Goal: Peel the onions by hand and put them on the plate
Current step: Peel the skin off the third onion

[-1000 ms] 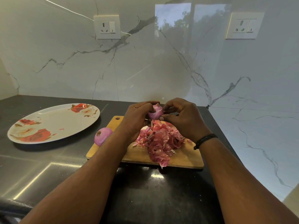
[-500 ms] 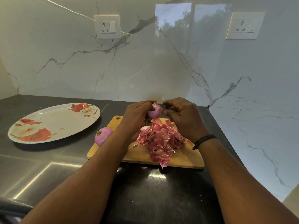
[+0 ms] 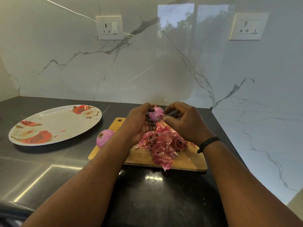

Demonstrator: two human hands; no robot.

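My left hand (image 3: pixel 139 122) grips a small purple onion (image 3: pixel 156 114) above the far end of a wooden cutting board (image 3: pixel 144 158). My right hand (image 3: pixel 185 122) has its thumb and fingertips at the onion's right side, pinching at its skin. A heap of pink onion peels (image 3: pixel 164 143) lies on the board under my hands. A second purple onion (image 3: pixel 104 138) rests at the board's left edge. A white oval plate (image 3: pixel 54 124) with red roses sits to the left on the dark counter, with only a tiny peel scrap on it.
The marble wall (image 3: pixel 147 71) rises just behind the board, and another marble panel closes the right side. Two wall sockets (image 3: pixel 109 28) sit high on the wall. The dark glossy counter (image 3: pixel 49 169) stretches toward me.
The onion has been lifted slightly and turned in my left hand, showing more of its smooth side. My right fingers shifted along its right side. The plate and second onion stayed put.
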